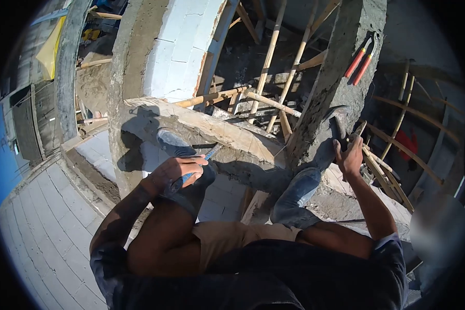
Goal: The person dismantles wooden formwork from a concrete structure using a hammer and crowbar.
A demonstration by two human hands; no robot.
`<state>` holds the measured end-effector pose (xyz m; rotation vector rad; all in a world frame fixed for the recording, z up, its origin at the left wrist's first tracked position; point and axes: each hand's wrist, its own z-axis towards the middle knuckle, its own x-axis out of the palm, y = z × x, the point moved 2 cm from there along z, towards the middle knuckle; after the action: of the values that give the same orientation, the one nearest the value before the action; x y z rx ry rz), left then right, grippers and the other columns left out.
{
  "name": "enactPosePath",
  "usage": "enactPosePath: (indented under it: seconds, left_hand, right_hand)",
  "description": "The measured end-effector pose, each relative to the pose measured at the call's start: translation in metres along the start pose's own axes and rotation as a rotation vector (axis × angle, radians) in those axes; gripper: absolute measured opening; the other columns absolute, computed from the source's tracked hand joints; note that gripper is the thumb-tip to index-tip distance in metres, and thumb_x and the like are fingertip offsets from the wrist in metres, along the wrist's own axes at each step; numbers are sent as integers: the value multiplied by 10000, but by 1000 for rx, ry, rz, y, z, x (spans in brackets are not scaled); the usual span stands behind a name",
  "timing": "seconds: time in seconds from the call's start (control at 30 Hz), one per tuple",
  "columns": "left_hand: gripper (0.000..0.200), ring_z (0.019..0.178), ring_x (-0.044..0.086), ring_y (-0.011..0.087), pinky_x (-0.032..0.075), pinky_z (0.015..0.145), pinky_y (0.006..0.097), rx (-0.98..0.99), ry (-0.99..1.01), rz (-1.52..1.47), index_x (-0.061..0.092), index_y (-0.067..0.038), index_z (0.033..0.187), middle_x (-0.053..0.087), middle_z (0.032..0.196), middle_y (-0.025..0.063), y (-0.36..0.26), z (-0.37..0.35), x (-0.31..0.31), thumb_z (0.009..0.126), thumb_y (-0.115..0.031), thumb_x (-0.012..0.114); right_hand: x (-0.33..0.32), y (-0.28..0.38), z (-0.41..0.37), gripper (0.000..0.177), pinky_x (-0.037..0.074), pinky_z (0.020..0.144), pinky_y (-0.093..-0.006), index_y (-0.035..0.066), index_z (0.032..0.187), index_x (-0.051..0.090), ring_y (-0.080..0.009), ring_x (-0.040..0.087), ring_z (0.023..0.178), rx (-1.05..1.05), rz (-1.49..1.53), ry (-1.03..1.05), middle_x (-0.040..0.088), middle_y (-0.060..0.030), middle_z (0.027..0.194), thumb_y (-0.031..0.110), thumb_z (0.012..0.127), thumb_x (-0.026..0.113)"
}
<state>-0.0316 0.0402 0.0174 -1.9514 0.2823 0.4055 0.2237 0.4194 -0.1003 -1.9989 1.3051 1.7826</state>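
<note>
My left hand (pixel 183 169) is closed around a blue rod-shaped tool (pixel 212 152). Its slim end points up and right over the rough concrete beam, and a thicker blue part shows below my fingers. My right hand (pixel 349 157) is at the concrete column, fingers curled at the handle of a hammer (pixel 339 114). The hammer's metal head lies against the column face above that hand. Higher on the same column rest pincers with red and yellow handles (pixel 360 64).
My boots (pixel 299 188) straddle a beam with a timber board (pixel 212 129) along it. Bamboo poles (pixel 274 103) cross the deep opening beyond. White block wall (pixel 183 46) rises ahead; more blockwork (pixel 51 217) lies at the left. Further bamboo (pixel 408 111) stands below right.
</note>
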Motion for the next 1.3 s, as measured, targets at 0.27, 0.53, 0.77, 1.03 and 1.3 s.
enactPosePath:
  seconds: [0.27,0.53,0.77,1.03,1.3]
  left_hand:
    - [118,780,618,297,485,699,356,13,-36,-28,551,-56,901,622,848,131,9,28,0,795,-107,561]
    - [371,885,550,357,443,761,392,81,-125,120,514,-35,1056,570,953,171,33,41,-5,715,-167,577]
    - [500,1075,487,324,403,902,405,-214,281,528,503,-22,1152,513,1144,156,81,24,-38,735,-273,613]
    - [542,1135,452,299,322,987,407,-350,224,448,518,-100,1180,495,1220,120,154,55,44,776,-457,570]
    - [467,896,577,332,432,806,433,-234,228,412,639,-93,960,626,928,153,153,70,31,724,-492,587]
  right_hand:
    - [-47,171,-5,726,361,818,-423,-54,1101,391,-355,446,946,-869,430,277,439,-228,1052,417,663,728]
    - [27,312,-35,417,360,765,-394,-38,979,421,-311,451,837,-541,947,146,471,-178,866,235,782,667]
    - [36,308,-77,273,381,634,-354,38,796,479,-272,465,689,-661,1235,294,460,-100,724,202,707,678]
    - [65,293,-124,267,395,526,-308,108,613,489,-193,495,585,-1234,1017,375,464,-23,613,287,633,686]
    - [55,303,19,370,298,451,-310,27,597,431,-125,367,478,-432,1349,280,405,-11,505,281,860,486]
